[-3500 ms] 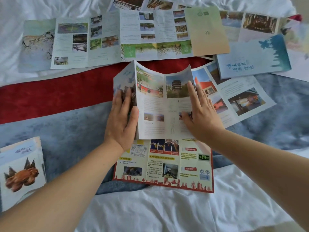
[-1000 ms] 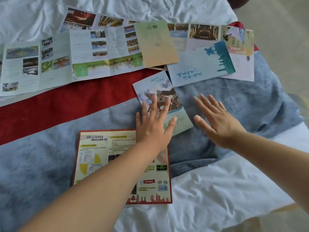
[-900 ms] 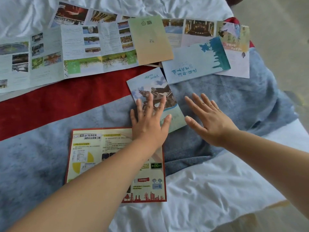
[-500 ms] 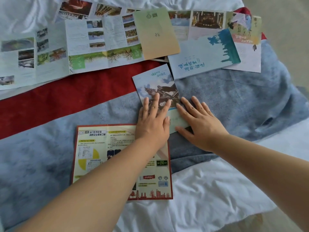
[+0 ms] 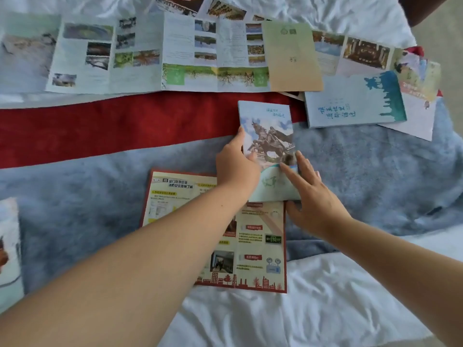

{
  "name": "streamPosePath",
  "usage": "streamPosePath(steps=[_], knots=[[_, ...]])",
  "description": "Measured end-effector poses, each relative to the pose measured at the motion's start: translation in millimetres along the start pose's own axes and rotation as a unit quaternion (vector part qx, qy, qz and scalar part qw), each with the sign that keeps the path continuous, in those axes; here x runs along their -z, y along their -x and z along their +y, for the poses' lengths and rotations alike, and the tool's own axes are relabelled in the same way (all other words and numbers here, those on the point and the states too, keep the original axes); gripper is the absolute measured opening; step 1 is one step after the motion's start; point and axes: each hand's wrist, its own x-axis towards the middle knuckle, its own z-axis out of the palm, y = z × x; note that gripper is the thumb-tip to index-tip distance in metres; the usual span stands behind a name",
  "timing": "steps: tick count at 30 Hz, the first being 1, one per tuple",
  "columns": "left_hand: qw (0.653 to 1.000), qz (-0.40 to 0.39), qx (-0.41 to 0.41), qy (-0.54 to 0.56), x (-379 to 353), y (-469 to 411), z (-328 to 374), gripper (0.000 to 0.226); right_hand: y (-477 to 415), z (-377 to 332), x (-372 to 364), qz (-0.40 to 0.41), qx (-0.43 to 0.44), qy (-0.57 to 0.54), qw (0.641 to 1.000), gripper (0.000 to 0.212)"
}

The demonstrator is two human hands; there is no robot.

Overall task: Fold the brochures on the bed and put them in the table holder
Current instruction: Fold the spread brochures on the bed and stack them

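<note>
A folded brochure with a horse statue on its cover (image 5: 269,136) is tilted up off the bed. My left hand (image 5: 236,164) grips its left edge, thumb along the side. My right hand (image 5: 309,194) touches its lower right corner, fingers spread over and under the bottom edge. Beneath it lies an unfolded red-bordered yellow brochure (image 5: 253,246), partly covered by my left forearm. A long unfolded brochure (image 5: 160,53) stretches across the top of the bed. No table holder is in view.
A folded blue brochure (image 5: 355,101) and more open brochures (image 5: 363,51) lie at the upper right. A stack of folded brochures (image 5: 8,246) sits at the left edge. A red band (image 5: 100,126), grey blanket (image 5: 75,201) and white sheet (image 5: 300,316) cover the bed.
The open brochure was folded shut into the horse-cover brochure. My left hand went from pressing flat on it to gripping its edge and lifting it; my right hand moved to its corner.
</note>
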Motion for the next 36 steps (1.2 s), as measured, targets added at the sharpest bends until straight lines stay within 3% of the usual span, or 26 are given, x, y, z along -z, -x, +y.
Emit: streamPosePath(steps=[4, 12, 16, 21, 26, 30, 36], knots=[[1.000, 0.018, 0.004, 0.009, 36.4, -2.6, -10.8, 0.061, -10.9, -37.4, 1.5, -0.001, 0.039, 0.034, 0.999, 0.083], [0.993, 0.106, -0.040, -0.028, 139.0, 4.1, -69.7, 0.057, -40.5, -152.4, -11.7, 0.058, 0.244, 0.134, 0.959, 0.089], [0.983, 0.162, -0.068, -0.048, 205.7, 21.9, -109.3, 0.051, -48.0, -223.4, -39.6, 0.017, 0.314, 0.148, 0.938, 0.086], [0.959, 0.212, -0.067, -0.174, 299.6, 54.0, -171.9, 0.052, -42.3, -327.5, -90.6, -0.035, 0.359, 0.123, 0.924, 0.097], [0.944, 0.226, -0.023, -0.238, 372.6, 96.6, -240.5, 0.053, -12.5, -413.6, -147.5, -0.053, 0.413, 0.117, 0.902, 0.087], [0.940, 0.220, 0.005, -0.262, 396.6, 129.8, -282.8, 0.057, 16.6, -444.2, -189.3, -0.111, 0.437, 0.158, 0.879, 0.095], [0.940, 0.212, 0.027, -0.266, 395.1, 158.6, -321.2, 0.056, 43.9, -454.8, -220.4, -0.127, 0.434, 0.172, 0.875, 0.080]])
